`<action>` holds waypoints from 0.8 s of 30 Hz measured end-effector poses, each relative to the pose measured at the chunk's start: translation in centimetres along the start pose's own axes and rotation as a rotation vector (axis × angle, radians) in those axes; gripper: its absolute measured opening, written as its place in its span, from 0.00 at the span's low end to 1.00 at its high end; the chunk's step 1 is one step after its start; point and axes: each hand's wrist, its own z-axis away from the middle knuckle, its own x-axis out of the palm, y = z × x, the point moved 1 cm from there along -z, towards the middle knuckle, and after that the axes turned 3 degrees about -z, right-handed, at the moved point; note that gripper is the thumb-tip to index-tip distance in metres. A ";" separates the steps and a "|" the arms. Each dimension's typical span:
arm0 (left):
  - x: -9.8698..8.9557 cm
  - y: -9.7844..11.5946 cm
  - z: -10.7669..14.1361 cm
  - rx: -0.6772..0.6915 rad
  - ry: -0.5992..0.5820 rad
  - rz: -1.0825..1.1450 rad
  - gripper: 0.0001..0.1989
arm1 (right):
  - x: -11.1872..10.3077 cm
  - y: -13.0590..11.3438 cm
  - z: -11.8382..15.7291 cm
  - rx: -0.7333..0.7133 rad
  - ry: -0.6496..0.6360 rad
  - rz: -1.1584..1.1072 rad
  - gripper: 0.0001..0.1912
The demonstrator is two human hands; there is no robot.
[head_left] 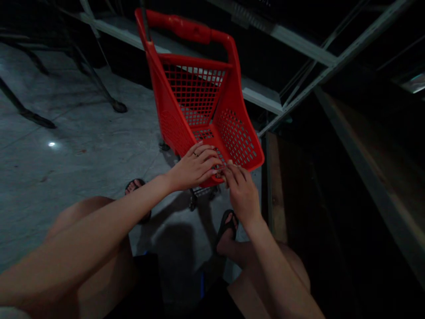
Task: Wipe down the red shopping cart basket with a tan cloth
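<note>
A small red plastic shopping cart (174, 104) stands in front of me, its lattice basket facing me. Above the basket's low front edge, my left hand (197, 166) reaches in from the left with bent fingers and a ring on one of them. My right hand (242, 188) comes from the right, fingers curled downward. The fingertips of both hands meet in a pinch near the front rim. Whatever lies between them is too small and dark to make out. The cart's handle (189, 30) is at the far end, untouched.
A pale metal shelf frame (262, 97) runs behind the cart. Dark metal legs (99, 86) stand on the grey floor (83, 150) at the left. Wooden boards (276, 177) lie along the right. My sandalled feet (227, 226) are beside the cart.
</note>
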 end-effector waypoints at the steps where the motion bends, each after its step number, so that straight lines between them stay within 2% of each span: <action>1: 0.1 0.3 0.0 -0.013 0.009 0.012 0.23 | -0.1 -1.2 0.0 0.016 0.004 -0.070 0.21; 3: 0.2 1.0 0.4 -0.002 0.033 0.053 0.28 | -0.5 -2.6 0.2 0.114 0.029 -0.271 0.22; 6: 0.1 2.9 1.9 0.172 0.024 0.087 0.35 | -1.2 -2.7 0.0 0.394 0.111 -0.693 0.17; 8: 0.0 4.2 3.2 0.256 0.024 0.083 0.37 | -1.7 -2.7 -0.6 0.526 0.148 -0.981 0.19; 9: -0.1 4.6 3.7 0.247 0.039 0.080 0.37 | -2.0 -2.9 -1.0 0.556 0.134 -1.097 0.21; 11: -0.5 4.9 4.4 0.141 0.095 0.083 0.34 | -2.7 -3.5 -2.1 0.586 0.065 -1.257 0.23; 13: -1.2 4.1 4.7 0.032 0.170 0.118 0.31 | -3.4 -4.1 -3.8 0.614 -0.060 -1.361 0.25; 16: -2.7 0.8 4.6 -0.092 0.367 0.228 0.28 | -3.1 -4.6 -7.2 0.612 -0.189 -1.440 0.25; 17: -3.2 -0.6 4.5 -0.173 0.454 0.257 0.26 | -2.4 -4.7 -8.5 0.591 -0.179 -1.425 0.22; 19: -3.7 -3.6 4.6 -0.444 0.648 0.289 0.23 | -0.1 -4.9 -10.6 0.548 -0.100 -1.336 0.19; 21: -3.3 -5.1 5.1 -0.735 0.789 0.351 0.18 | 3.0 -5.0 -12.0 0.549 -0.044 -1.224 0.21; 22: -2.8 -5.1 5.4 -0.833 0.798 0.420 0.15 | 4.5 -5.0 -12.4 0.568 -0.052 -1.187 0.24; 23: -2.2 -4.3 5.9 -0.887 0.752 0.515 0.13 | 5.9 -5.0 -12.5 0.584 -0.089 -1.175 0.26; 24: -1.4 -3.0 6.4 -0.890 0.657 0.623 0.12 | 7.0 -4.9 -12.5 0.594 -0.132 -1.180 0.28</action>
